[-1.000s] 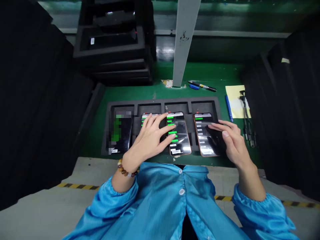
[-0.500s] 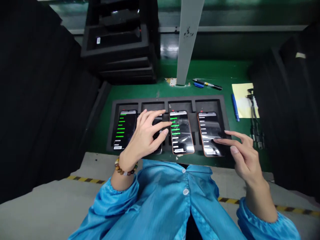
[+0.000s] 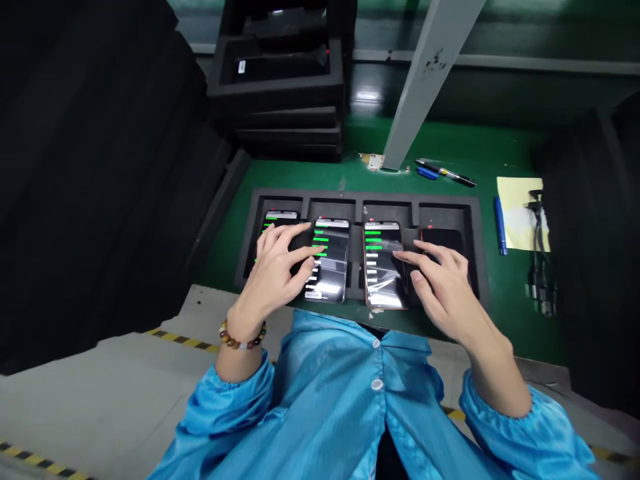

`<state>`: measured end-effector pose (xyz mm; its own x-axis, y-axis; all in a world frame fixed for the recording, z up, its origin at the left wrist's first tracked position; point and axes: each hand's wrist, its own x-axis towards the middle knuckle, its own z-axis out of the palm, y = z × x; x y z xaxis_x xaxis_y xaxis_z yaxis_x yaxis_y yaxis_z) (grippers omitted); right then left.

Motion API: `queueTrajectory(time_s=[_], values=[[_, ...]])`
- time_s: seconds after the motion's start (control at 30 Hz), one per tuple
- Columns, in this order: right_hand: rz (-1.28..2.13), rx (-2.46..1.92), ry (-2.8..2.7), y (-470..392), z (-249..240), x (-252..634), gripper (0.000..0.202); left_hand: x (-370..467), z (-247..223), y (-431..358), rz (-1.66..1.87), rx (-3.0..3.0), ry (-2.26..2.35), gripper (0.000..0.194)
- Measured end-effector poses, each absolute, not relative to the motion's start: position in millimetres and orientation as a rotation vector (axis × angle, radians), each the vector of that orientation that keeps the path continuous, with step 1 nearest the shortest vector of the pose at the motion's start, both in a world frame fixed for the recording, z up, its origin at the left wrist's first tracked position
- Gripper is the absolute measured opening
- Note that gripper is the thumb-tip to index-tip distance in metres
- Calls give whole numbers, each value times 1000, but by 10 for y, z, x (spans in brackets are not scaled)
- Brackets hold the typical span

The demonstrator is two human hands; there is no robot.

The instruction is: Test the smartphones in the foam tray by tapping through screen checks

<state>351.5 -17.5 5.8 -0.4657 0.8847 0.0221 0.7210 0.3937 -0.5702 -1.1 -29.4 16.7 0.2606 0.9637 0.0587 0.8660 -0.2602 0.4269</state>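
Note:
Several phones lie in a black foam tray (image 3: pixel 330 195) on the green table. My left hand (image 3: pixel 275 267), with a bead bracelet at the wrist, has its fingers spread, its index fingertip at the screen of the second phone (image 3: pixel 333 267). It partly covers the leftmost phone (image 3: pixel 283 215). The index finger of my right hand (image 3: pixel 443 283) reaches the screen of the third phone (image 3: pixel 385 273), fingers apart. Both these screens show green and white lines. Partly under my right hand is the rightmost phone (image 3: pixel 443 238), its screen dark.
Behind the tray stands a stack of black foam trays (image 3: pixel 280 93), beside a grey post (image 3: pixel 425 80). Pens (image 3: pixel 445 172), a blue marker (image 3: pixel 501 225), yellow paper (image 3: pixel 515 200) and black cables (image 3: pixel 537 247) lie to the right. Dark stacks flank both sides.
My right hand has moved left from the rightmost phone to the third one. My left hand now points at the second phone, not the third. The rightmost screen has gone dark, and the view has shifted.

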Motion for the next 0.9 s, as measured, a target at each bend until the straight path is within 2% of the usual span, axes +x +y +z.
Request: queueTrajectory(time_s=[0.47, 0.9], values=[[722, -1322, -2322, -401, 144, 3551, 41, 43, 125, -139, 457, 2208, 1733, 42], [623, -1326, -2322, -331, 114, 3486, 39, -18, 181, -252, 642, 2261, 1614, 45]])
